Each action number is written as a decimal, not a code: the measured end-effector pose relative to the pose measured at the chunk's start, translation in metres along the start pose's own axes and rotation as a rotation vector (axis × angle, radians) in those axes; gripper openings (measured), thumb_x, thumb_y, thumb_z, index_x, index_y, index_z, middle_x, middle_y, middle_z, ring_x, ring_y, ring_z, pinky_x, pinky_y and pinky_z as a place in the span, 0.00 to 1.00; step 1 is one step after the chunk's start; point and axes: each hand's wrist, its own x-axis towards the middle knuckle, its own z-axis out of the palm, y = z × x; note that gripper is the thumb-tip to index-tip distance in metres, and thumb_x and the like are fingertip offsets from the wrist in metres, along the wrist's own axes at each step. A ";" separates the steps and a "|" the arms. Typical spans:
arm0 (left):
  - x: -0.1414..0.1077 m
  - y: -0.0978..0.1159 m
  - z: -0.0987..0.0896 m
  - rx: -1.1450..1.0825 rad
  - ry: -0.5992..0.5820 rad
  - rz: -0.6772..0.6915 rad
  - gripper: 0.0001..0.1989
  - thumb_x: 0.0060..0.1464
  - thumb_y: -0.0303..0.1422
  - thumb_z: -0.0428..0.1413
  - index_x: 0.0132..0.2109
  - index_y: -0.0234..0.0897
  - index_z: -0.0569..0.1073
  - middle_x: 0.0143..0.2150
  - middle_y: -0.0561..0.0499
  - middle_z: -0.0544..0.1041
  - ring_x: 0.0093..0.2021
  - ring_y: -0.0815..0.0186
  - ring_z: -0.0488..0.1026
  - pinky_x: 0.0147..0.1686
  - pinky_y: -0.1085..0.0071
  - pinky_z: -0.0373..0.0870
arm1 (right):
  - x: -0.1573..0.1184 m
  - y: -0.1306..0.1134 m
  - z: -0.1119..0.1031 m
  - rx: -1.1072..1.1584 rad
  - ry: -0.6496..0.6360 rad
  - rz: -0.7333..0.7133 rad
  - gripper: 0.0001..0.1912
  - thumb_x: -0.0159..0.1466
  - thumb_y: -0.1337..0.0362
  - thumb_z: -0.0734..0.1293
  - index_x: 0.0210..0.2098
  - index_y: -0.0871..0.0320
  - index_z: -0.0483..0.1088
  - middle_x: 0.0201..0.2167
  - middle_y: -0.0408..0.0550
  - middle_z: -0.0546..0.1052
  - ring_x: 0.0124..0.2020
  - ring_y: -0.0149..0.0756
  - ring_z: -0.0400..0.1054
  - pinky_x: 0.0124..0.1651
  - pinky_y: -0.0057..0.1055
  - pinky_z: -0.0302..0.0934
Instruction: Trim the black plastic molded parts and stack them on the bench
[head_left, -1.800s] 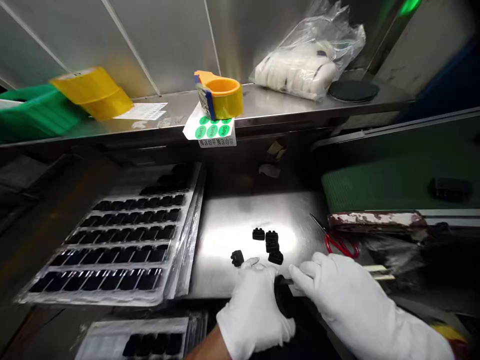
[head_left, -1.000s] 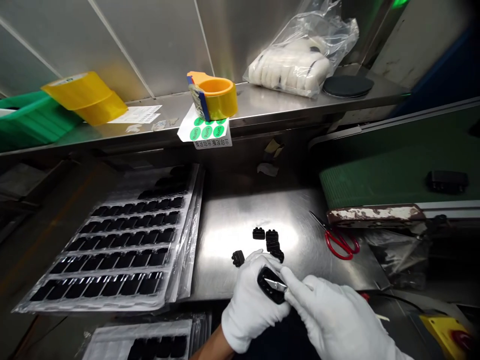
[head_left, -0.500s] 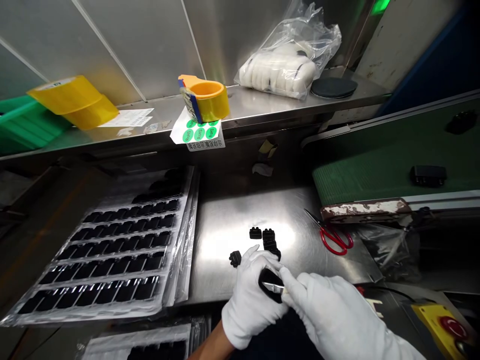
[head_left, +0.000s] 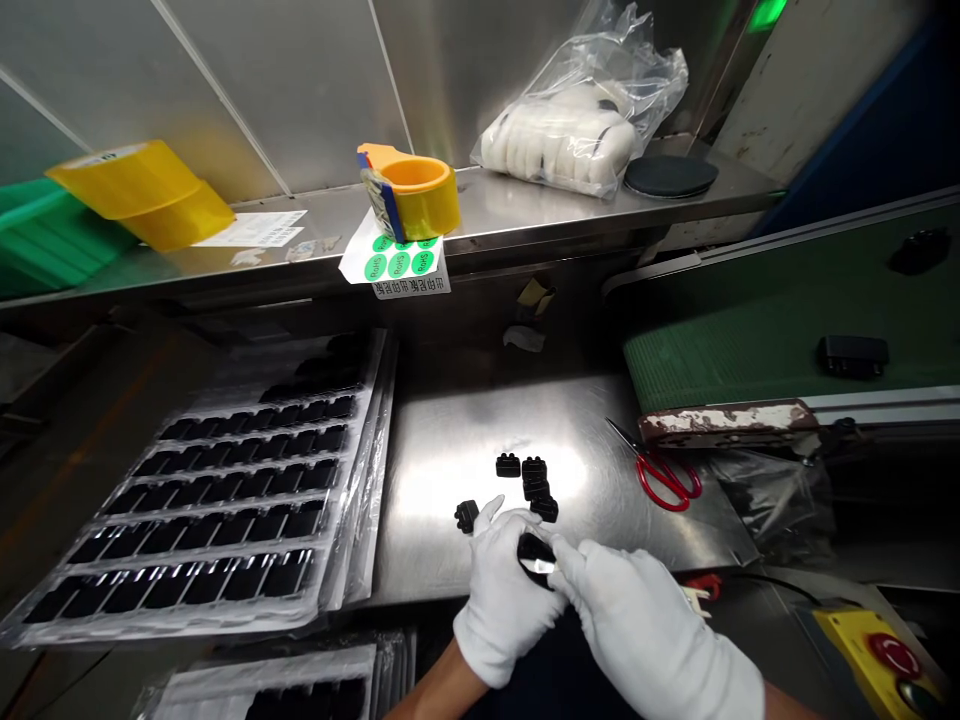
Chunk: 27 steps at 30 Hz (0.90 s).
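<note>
My left hand (head_left: pixel 501 590), in a white glove, is wrapped round a black part (head_left: pixel 534 550) at the lower middle. Also gloved in white, my right hand (head_left: pixel 637 615) pinches a small light-coloured tool with a shiny flat tip (head_left: pixel 538 567), which lies against the black part. The tool's handle is hidden by my fingers. Just beyond my hands, several small black pieces (head_left: pixel 534 470) lie on the metal table (head_left: pixel 435 430), with one more black piece (head_left: pixel 466 516) left of them.
Trays of black parts (head_left: pixel 225 470) lie at left. Red-handled scissors (head_left: pixel 666 484) rest at right beside a green conveyor (head_left: pixel 720 330) carrying a black part (head_left: pixel 853 355). A shelf (head_left: pixel 322 210) behind holds a tape dispenser (head_left: pixel 412 190) and bagged gloves (head_left: pixel 559 140). A yellow switch box (head_left: pixel 862 640) stands lower right.
My right hand has shifted slightly left and up, showing more of its wrist. My left hand still holds the black part, turned a little, with the tool tip against it.
</note>
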 end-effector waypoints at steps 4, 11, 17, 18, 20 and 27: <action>0.004 -0.005 0.008 0.047 0.037 -0.077 0.08 0.38 0.26 0.57 0.30 0.41 0.70 0.31 0.52 0.77 0.37 0.55 0.75 0.62 0.41 0.52 | 0.008 0.003 0.002 0.147 -0.200 0.122 0.16 0.69 0.64 0.55 0.47 0.53 0.73 0.28 0.46 0.79 0.26 0.43 0.75 0.27 0.36 0.55; -0.013 -0.028 -0.004 -0.251 -0.439 -0.447 0.04 0.41 0.29 0.59 0.27 0.39 0.70 0.23 0.56 0.70 0.26 0.64 0.69 0.34 0.63 0.70 | 0.016 0.036 0.012 0.870 -0.456 0.274 0.14 0.67 0.56 0.59 0.36 0.51 0.75 0.31 0.41 0.79 0.35 0.38 0.72 0.35 0.32 0.57; -0.039 -0.099 -0.036 -0.363 -0.372 -0.736 0.20 0.48 0.41 0.58 0.45 0.32 0.77 0.43 0.44 0.80 0.45 0.57 0.77 0.48 0.64 0.72 | -0.014 0.046 0.087 0.940 -0.510 0.495 0.19 0.67 0.54 0.55 0.27 0.57 0.67 0.19 0.39 0.62 0.24 0.32 0.56 0.31 0.32 0.50; -0.038 -0.111 -0.043 -0.286 -0.347 -0.732 0.20 0.50 0.41 0.57 0.46 0.32 0.77 0.44 0.44 0.80 0.46 0.57 0.77 0.49 0.65 0.71 | -0.018 0.043 0.096 0.959 -0.532 0.494 0.18 0.67 0.55 0.54 0.27 0.56 0.65 0.19 0.39 0.61 0.23 0.32 0.56 0.31 0.32 0.51; -0.032 -0.130 -0.057 -0.102 -0.290 -0.722 0.19 0.51 0.39 0.57 0.48 0.34 0.76 0.44 0.45 0.81 0.47 0.56 0.77 0.48 0.64 0.72 | -0.023 0.037 0.107 0.983 -0.577 0.503 0.17 0.67 0.57 0.54 0.25 0.56 0.61 0.17 0.39 0.60 0.22 0.32 0.56 0.31 0.32 0.51; -0.004 -0.172 -0.082 0.628 -0.192 -0.417 0.18 0.51 0.25 0.56 0.50 0.39 0.77 0.55 0.43 0.76 0.61 0.51 0.66 0.65 0.53 0.53 | -0.015 0.042 0.118 0.987 -0.580 0.501 0.18 0.67 0.55 0.54 0.25 0.56 0.61 0.18 0.39 0.61 0.22 0.31 0.55 0.31 0.32 0.49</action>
